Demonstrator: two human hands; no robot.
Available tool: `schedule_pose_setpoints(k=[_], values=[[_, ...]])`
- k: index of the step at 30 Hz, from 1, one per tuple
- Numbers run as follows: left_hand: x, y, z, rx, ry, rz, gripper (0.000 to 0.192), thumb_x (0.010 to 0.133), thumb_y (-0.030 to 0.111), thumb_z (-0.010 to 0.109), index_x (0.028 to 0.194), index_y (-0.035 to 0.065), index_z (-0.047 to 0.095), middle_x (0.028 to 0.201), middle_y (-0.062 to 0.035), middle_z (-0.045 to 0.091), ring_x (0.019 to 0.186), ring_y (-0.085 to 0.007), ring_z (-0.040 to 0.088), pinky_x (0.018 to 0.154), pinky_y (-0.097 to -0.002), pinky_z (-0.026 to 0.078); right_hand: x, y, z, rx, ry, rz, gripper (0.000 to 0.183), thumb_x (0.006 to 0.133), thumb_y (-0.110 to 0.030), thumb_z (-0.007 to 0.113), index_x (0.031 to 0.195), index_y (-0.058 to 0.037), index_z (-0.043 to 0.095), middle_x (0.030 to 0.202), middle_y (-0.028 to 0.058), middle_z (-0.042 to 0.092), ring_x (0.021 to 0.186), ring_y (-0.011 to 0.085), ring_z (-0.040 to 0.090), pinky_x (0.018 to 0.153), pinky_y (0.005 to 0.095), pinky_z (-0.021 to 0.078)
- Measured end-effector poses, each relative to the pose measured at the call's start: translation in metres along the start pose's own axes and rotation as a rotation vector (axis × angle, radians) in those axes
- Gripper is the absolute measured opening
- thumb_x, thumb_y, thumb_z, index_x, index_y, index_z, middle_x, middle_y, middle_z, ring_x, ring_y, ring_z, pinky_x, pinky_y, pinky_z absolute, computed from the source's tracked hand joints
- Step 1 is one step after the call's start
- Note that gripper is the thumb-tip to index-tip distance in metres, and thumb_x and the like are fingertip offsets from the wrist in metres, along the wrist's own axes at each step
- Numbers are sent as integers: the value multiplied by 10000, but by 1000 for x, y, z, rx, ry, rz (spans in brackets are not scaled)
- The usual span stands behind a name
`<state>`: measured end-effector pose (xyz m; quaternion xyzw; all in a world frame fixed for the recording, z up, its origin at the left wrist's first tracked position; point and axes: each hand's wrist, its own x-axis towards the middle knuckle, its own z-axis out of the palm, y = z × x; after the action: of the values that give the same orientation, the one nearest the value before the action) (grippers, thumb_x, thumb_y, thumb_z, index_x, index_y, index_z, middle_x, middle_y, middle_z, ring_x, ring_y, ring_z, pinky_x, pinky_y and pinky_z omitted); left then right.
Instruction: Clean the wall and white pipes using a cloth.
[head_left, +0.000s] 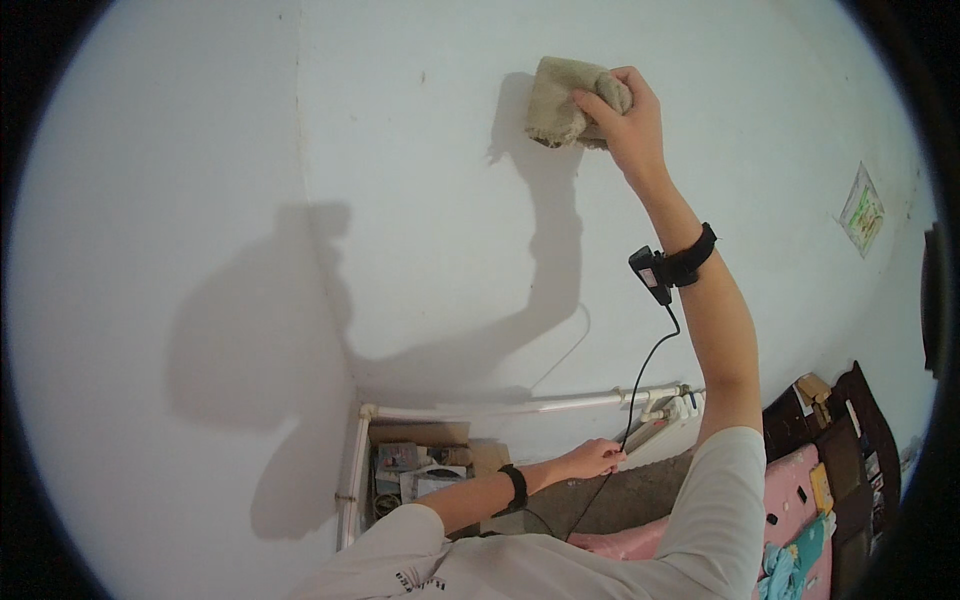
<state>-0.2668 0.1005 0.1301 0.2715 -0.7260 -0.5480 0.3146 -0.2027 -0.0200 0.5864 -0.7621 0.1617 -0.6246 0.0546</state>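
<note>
My right hand (634, 124) is raised high, its thumb and fingers closed on a folded beige cloth (559, 97) with a frayed lower edge. The cloth is at the white wall (435, 247); whether it touches the wall I cannot tell. A black device (652, 274) is strapped to my right wrist, and a thin black cable (646, 360) hangs from it. Lower down, my left hand (596, 457) pinches that cable between its fingertips. Around my left wrist sits a black strap (516, 487).
A white pipe (480, 411) runs along the wall's foot to a radiator (660, 431). Below it stands a cardboard box (420, 433) of mixed items. At right are a pink-covered bed (791, 487), a dark wooden headboard (844, 450) and a picture on the wall (862, 211).
</note>
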Motion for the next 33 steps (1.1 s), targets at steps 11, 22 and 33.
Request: schedule_pose_setpoints(k=[11,22,33], values=[[-70,45,-11,-46,-196,12,416,1007,382,559,904,-3,677,713,-36,646,668,-109,584,643,-288,476,15,-11,-10,-56,35,63,387,768,-296,762,938,8,591,839,103,658,752,162,611,689,318,519],[-114,49,22,142,-103,43,404,980,386,592,877,10,699,684,-45,664,625,-134,599,589,-318,461,37,-77,21,-80,-29,-185,448,754,-332,769,968,24,601,850,134,669,774,196,644,702,342,540],[-131,40,-4,146,-61,97,394,983,354,598,858,3,727,660,-76,679,558,-149,580,540,-339,446,30,-82,6,-59,17,-71,323,813,-189,703,1015,30,576,888,136,632,774,216,653,646,336,588]])
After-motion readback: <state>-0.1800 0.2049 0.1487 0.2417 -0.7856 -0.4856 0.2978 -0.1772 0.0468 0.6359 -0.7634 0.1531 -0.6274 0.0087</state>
